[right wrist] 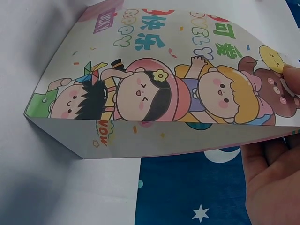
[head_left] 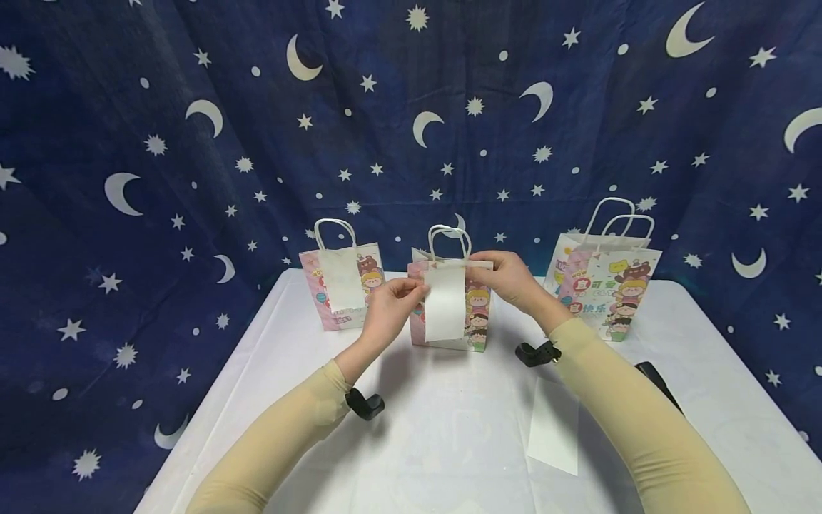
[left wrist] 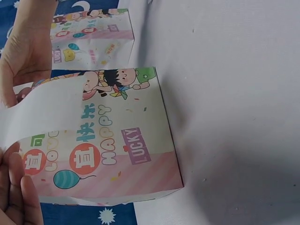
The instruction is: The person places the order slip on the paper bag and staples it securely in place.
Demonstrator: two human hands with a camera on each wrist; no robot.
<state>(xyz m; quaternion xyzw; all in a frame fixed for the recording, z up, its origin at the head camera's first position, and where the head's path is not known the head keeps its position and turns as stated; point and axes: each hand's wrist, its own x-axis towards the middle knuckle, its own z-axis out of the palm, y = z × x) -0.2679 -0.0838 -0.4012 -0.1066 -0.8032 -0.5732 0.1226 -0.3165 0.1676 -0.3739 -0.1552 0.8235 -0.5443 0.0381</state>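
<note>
A small cartoon-printed paper gift bag (head_left: 477,314) with white handles stands upright in the middle of the table. Over its front hangs a strip of white paper (head_left: 444,303), which bows away from the bag in the left wrist view. My left hand (head_left: 392,307) pinches the left edge of this strip; its fingers (left wrist: 16,187) show partly at that view's lower left. At the bag's upper right rim, my right hand (head_left: 507,278) grips the paper wall. The right wrist view shows the thumb (right wrist: 293,78) on the printed front and the other fingers behind.
To the left stands a similar bag (head_left: 315,275) with white paper (head_left: 343,278) on its front. Two more gift bags (head_left: 604,293) overlap at the right. A loose white sheet (head_left: 554,428) lies near my right forearm, beside a dark flat object (head_left: 658,382). Behind the table hangs a starry blue cloth (head_left: 385,86).
</note>
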